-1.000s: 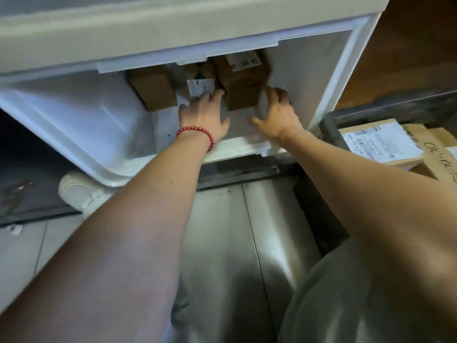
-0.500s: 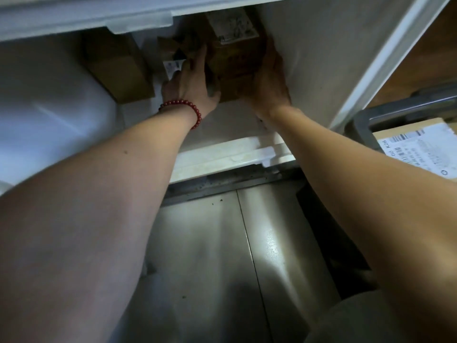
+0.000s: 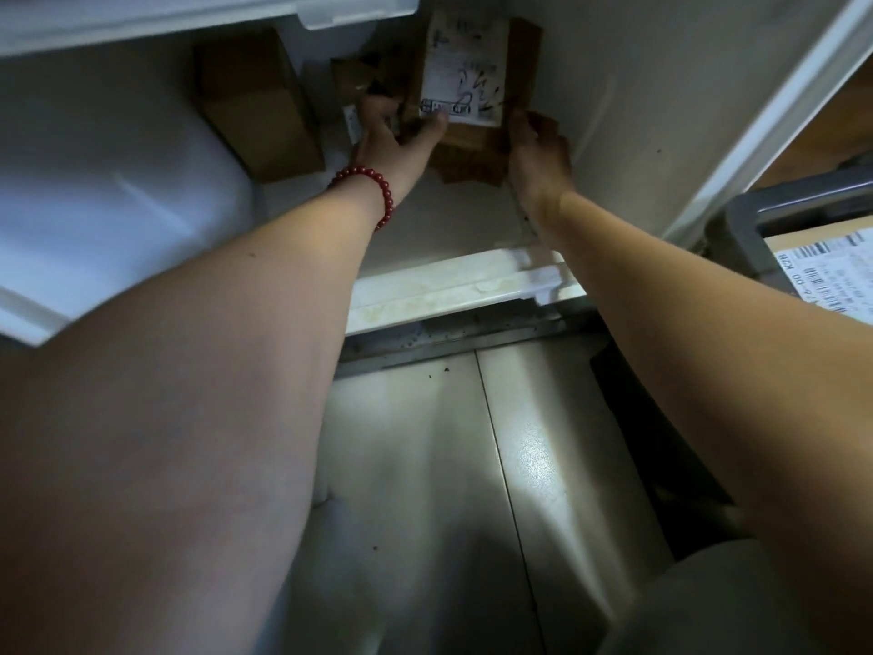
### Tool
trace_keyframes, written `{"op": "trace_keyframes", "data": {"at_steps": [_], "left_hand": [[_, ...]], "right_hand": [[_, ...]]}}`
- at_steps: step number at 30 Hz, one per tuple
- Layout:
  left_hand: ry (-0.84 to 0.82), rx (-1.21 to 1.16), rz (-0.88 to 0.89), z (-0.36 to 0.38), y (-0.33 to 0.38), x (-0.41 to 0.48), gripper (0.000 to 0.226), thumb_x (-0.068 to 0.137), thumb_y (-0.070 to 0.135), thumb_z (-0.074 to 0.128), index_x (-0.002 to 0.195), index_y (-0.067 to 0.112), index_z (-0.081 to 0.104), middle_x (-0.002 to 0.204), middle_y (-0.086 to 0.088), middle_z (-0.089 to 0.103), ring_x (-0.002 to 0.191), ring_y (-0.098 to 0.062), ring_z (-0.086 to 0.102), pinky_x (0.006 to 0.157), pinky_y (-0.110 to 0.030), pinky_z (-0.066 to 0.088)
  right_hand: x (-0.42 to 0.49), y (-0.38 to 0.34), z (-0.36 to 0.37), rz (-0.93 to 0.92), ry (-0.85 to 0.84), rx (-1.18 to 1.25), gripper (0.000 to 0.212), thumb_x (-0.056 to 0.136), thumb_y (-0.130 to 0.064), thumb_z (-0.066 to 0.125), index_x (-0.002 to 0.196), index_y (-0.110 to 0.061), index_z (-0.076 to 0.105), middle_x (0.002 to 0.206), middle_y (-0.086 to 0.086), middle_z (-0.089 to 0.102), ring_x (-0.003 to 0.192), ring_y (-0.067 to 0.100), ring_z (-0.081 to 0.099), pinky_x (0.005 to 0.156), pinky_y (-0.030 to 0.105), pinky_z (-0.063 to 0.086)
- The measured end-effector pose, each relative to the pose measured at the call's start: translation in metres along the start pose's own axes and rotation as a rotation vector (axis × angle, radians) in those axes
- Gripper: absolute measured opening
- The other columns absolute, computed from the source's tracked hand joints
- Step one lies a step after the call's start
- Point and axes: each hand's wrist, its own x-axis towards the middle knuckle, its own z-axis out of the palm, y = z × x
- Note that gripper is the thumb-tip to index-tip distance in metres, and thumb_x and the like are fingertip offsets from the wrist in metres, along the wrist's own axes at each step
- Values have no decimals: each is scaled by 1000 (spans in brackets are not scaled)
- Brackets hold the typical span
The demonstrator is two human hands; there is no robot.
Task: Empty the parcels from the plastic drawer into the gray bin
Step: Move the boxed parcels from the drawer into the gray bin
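Note:
Both my arms reach deep into the white plastic drawer. A brown cardboard parcel with a white label on top sits at the drawer's back right. My left hand, with a red bead bracelet on the wrist, grips the parcel's left side, thumb across its front edge. On the parcel's right side, my right hand holds it with curled fingers. Another brown box stands at the back left. A small parcel lies partly hidden behind my left hand. The gray bin is at the right edge.
A labelled cardboard parcel lies in the gray bin. The drawer's tall right wall stands close beside my right hand. Below the drawer is a glossy tiled floor. My knee fills the lower right corner.
Both hands went from resting near the drawer's front to the back, closing on the sides of the labelled parcel. The parcel now sits a little nearer, tilted up so its label faces me.

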Motion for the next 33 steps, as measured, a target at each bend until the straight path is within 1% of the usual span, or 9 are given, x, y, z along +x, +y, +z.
{"op": "trace_keyframes", "data": {"at_steps": [7, 11, 14, 17, 20, 24, 29, 31, 33], "left_hand": [[-123, -117, -211, 12, -7, -16, 98, 80, 62, 61, 152, 23, 6, 155, -6, 25, 136, -28, 36, 108, -46, 37], [-112, -399, -284, 9, -1, -33, 93, 75, 54, 72, 146, 26, 20, 143, -6, 41, 122, -28, 49, 94, -46, 51], [-60, -574, -318, 1, 8, -50, 83, 75, 41, 77, 140, 25, 27, 137, -8, 45, 119, -28, 51, 90, -46, 53], [-49, -595, -359, -16, 22, -75, 65, 75, 43, 76, 124, 27, 35, 129, -8, 51, 112, -26, 55, 78, -37, 57], [-102, -614, -392, -34, 36, -106, 79, 71, 51, 77, 133, 22, 38, 126, -9, 56, 105, -23, 61, 65, -30, 56], [-78, -640, -374, -53, 52, -159, 61, 81, 43, 71, 129, 18, 44, 115, -10, 62, 94, -20, 64, 64, -28, 54], [-113, -640, -366, -76, 66, -220, 39, 85, 36, 67, 117, 24, 48, 106, -6, 62, 95, -21, 62, 76, -33, 53], [-187, -607, -357, -81, 72, -242, 36, 86, 35, 66, 116, 23, 49, 109, -7, 63, 102, -25, 62, 86, -38, 53], [-262, -560, -329, -86, 78, -261, 36, 86, 36, 66, 116, 23, 52, 111, -6, 64, 105, -27, 62, 87, -38, 53]], "right_hand": [[-10, 10, 1, 174, -56, 174, 67, 90, -47, 60, 137, -9, 30, 134, 10, 51, 121, 25, 52, 106, 35, 40], [-23, 2, -3, 181, -93, 212, 75, 90, -47, 59, 146, -14, 22, 140, 10, 47, 124, 27, 49, 108, 42, 40], [-43, -5, -4, 173, -183, 193, 75, 85, -55, 59, 145, -19, 31, 132, 9, 55, 117, 29, 55, 103, 44, 45], [-65, -22, -16, 153, -271, 140, 89, 69, -66, 61, 142, -22, 35, 123, 8, 60, 107, 28, 61, 95, 46, 51], [-89, -39, -40, 138, -344, 119, 100, 62, -65, 69, 143, -21, 31, 121, 9, 62, 98, 25, 65, 84, 42, 57], [-141, -56, -63, 151, -328, 85, 120, 46, -72, 69, 148, -35, 17, 137, 11, 46, 115, 32, 56, 87, 48, 55], [-208, -49, -77, 130, -274, 319, 106, 63, -53, 75, 149, -35, 17, 143, 4, 43, 118, 29, 54, 85, 52, 55], [-229, -41, -86, 140, -212, 493, 92, 76, -38, 76, 148, -30, 20, 138, 1, 49, 112, 22, 57, 90, 47, 54], [-249, -37, -101, 147, -199, 585, 71, 87, -26, 69, 143, -29, 24, 126, -3, 54, 101, 15, 60, 81, 40, 56]]}}
